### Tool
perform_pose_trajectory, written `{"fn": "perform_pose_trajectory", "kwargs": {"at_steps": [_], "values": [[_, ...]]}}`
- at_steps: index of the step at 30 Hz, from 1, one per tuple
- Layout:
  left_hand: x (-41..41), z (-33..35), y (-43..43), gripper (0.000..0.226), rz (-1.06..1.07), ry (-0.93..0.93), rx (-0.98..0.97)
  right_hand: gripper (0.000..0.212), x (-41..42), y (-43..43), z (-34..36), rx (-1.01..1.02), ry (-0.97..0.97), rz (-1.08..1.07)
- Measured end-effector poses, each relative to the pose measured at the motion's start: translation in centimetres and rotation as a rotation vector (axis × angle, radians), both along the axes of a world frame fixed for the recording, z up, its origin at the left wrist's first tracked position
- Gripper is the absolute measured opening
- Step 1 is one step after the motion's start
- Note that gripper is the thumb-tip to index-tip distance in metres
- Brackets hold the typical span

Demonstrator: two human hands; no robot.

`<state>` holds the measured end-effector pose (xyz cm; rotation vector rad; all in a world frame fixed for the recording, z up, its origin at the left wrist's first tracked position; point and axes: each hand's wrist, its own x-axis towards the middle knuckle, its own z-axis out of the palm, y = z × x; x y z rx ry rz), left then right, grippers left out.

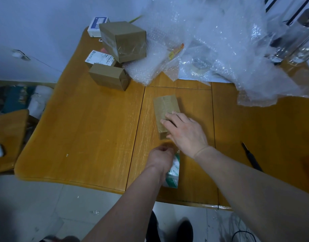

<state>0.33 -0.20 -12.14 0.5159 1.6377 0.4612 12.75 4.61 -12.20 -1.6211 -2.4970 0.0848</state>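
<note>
A small flat brown cardboard box [165, 109] lies on the wooden table [90, 137] near its middle. My right hand [185, 133] rests on the box's near end, fingers spread over its top and thumb at its near edge. Just below it, my left hand [161, 157] has its fingers curled, pinching the top of a clear plastic bag with green print [173, 175] that lies on the table. My left wrist hides part of the bag.
Three brown boxes [124, 41] and a white box [96, 26] are grouped at the table's far left. A big heap of bubble wrap [211, 41] covers the far right. A black pen-like tool [251, 158] lies at right. Glass bottles [293, 44] stand far right.
</note>
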Motion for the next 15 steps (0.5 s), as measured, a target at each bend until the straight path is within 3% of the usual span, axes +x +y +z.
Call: {"fn": "perform_pose_trajectory", "kwargs": {"at_steps": [10, 15], "values": [[0.0, 0.4, 0.1, 0.007, -0.004, -0.015, -0.015, 0.071, 3.0, 1.4, 0.8, -0.099, 0.038, 0.17], [0.0, 0.8, 0.1, 0.012, -0.019, 0.011, -0.015, 0.054, 3.3, 1.8, 0.6, -0.063, 0.082, 0.199]]}}
